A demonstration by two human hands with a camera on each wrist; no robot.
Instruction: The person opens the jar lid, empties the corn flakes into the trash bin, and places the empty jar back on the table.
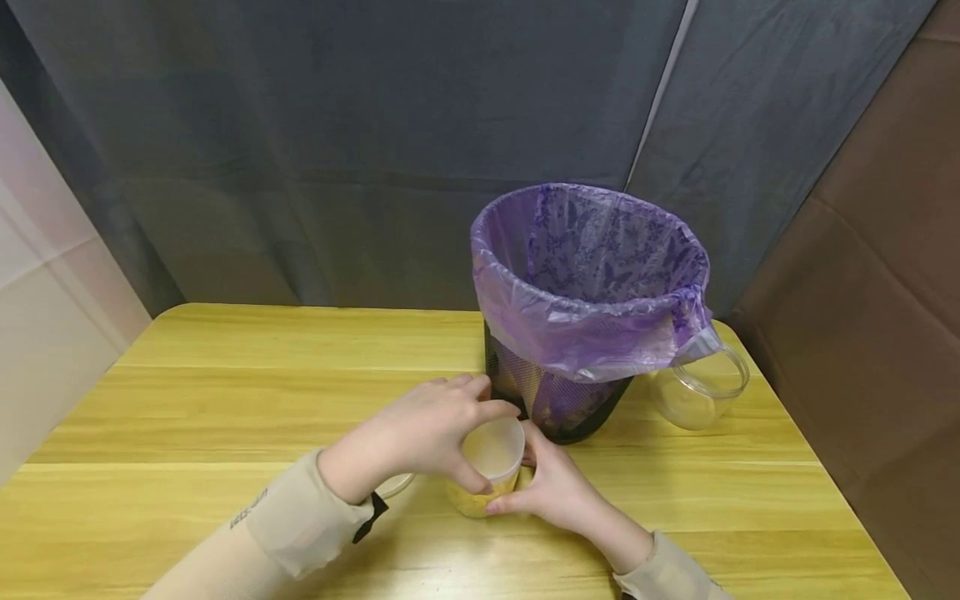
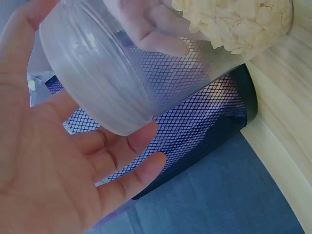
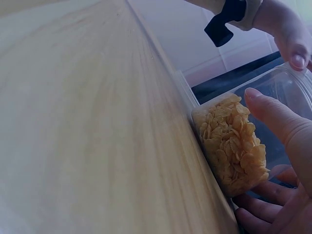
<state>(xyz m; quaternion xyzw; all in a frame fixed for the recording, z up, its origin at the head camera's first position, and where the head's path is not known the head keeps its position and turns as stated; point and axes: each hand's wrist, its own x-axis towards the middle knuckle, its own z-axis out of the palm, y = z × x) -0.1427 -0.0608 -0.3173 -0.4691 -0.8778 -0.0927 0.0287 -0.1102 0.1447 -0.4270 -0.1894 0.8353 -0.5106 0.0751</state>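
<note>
A clear plastic jar [image 1: 480, 502] stands upright on the table, its lower part filled with yellow flakes [image 3: 231, 146] that look like corn flakes. My left hand [image 1: 442, 425] spans the jar's frosted, whitish top [image 2: 92, 68], thumb on the near side and fingers on the far side. Lower down, my right hand [image 1: 558, 487] grips the jar's side between thumb and fingers. In the right wrist view, the right thumb [image 3: 273, 114] lies along the clear wall just above the flakes. Partly hidden beneath the left wrist is a round, pale-rimmed disc [image 1: 395, 485] on the table.
Just behind the jar stands a black mesh bin [image 1: 492, 358] lined with a purple bag [image 1: 570, 333] folded over its rim. To the bin's right is another clear jar [image 1: 693, 400], open at the top. A dark curtain [image 1: 337, 167] hangs behind the wooden table [image 1: 225, 400].
</note>
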